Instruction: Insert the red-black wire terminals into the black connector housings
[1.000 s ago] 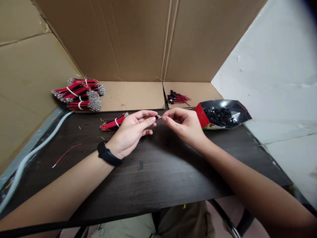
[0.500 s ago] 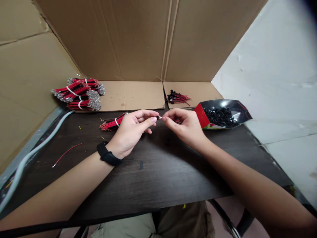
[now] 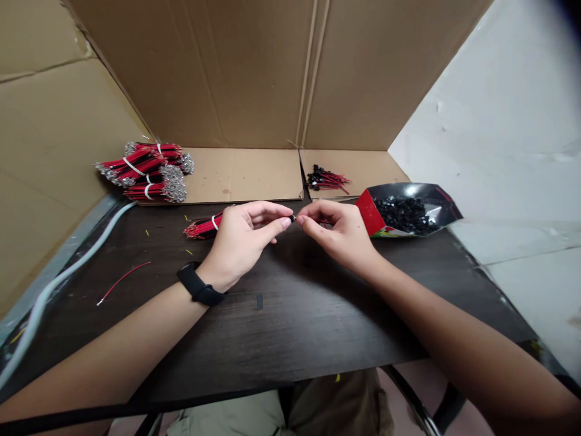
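Observation:
My left hand (image 3: 247, 239), with a black band on its wrist, pinches a small black connector (image 3: 292, 218) between thumb and forefinger. Close against it, my right hand (image 3: 338, 230) pinches a thin red wire (image 3: 323, 221), whose tip meets the connector. The fingertips of both hands nearly touch. Partly hidden behind my left hand lies a tied bundle of red and black wires (image 3: 200, 227). Beyond my right hand, a pile of wires with black connectors (image 3: 325, 179) rests on the cardboard.
At the right stands an open box (image 3: 371, 212) of black connectors. Tied wire bundles (image 3: 152, 169) are stacked at the back left. A loose red wire (image 3: 122, 281) and small yellow scraps lie on the dark table (image 3: 290, 327). Cardboard walls rise behind and at the left.
The fingertips of my two hands have come slightly closer together. The metal wire end that showed between them is now mostly out of sight at the connector.

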`<action>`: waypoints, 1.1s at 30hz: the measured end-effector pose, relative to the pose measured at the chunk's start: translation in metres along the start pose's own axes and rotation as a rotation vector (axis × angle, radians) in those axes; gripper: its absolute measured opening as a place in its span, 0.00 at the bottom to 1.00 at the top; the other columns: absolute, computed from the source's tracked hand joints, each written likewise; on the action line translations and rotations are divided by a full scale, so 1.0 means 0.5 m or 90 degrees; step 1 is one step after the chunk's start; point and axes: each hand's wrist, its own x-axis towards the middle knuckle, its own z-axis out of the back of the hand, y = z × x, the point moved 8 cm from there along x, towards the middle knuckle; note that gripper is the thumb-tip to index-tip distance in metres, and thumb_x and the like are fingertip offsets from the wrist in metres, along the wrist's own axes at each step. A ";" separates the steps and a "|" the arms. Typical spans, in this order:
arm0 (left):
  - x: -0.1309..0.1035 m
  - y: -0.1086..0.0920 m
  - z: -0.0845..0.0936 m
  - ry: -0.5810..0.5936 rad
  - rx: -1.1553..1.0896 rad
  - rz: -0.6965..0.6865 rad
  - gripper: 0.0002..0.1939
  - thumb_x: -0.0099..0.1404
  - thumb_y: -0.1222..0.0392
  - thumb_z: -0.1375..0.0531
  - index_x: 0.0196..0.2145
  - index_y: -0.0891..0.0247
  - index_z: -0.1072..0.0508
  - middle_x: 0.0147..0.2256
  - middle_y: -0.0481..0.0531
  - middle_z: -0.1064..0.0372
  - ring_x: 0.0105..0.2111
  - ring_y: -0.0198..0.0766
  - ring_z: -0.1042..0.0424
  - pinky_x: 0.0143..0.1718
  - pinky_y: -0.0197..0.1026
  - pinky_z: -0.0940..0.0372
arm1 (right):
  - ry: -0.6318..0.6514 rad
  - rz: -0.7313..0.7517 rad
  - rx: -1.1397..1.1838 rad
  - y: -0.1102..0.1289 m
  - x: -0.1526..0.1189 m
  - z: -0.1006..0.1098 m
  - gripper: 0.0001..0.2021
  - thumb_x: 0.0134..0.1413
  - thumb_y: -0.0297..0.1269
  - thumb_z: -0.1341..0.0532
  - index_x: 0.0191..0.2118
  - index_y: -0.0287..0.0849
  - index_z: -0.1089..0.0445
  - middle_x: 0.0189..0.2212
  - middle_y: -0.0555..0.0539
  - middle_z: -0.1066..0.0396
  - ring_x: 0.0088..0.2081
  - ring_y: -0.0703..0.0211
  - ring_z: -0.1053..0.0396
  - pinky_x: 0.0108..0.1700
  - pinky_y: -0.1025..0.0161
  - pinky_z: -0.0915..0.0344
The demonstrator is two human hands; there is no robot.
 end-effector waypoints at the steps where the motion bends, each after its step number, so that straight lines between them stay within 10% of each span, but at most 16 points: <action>1: -0.001 -0.001 0.001 -0.006 0.003 -0.003 0.13 0.61 0.55 0.27 0.42 0.63 0.16 0.38 0.55 0.19 0.35 0.40 0.22 0.32 0.37 0.30 | 0.002 0.001 0.003 0.000 0.000 -0.001 0.07 0.60 0.38 0.34 0.34 0.41 0.21 0.29 0.49 0.22 0.31 0.61 0.30 0.34 0.63 0.38; 10: 0.001 -0.010 0.007 -0.021 0.023 -0.077 0.13 0.58 0.59 0.25 0.41 0.64 0.16 0.40 0.54 0.17 0.40 0.42 0.19 0.47 0.41 0.24 | 0.026 -0.066 0.047 -0.014 0.003 -0.012 0.10 0.61 0.41 0.34 0.33 0.39 0.25 0.27 0.50 0.27 0.30 0.63 0.35 0.33 0.63 0.41; 33: -0.018 -0.051 0.015 -0.049 0.135 -0.236 0.05 0.62 0.62 0.27 0.37 0.56 0.14 0.37 0.49 0.16 0.37 0.42 0.17 0.43 0.43 0.22 | 0.039 -0.062 0.175 0.011 -0.011 -0.019 0.09 0.62 0.38 0.34 0.32 0.40 0.25 0.27 0.52 0.30 0.29 0.64 0.37 0.33 0.64 0.41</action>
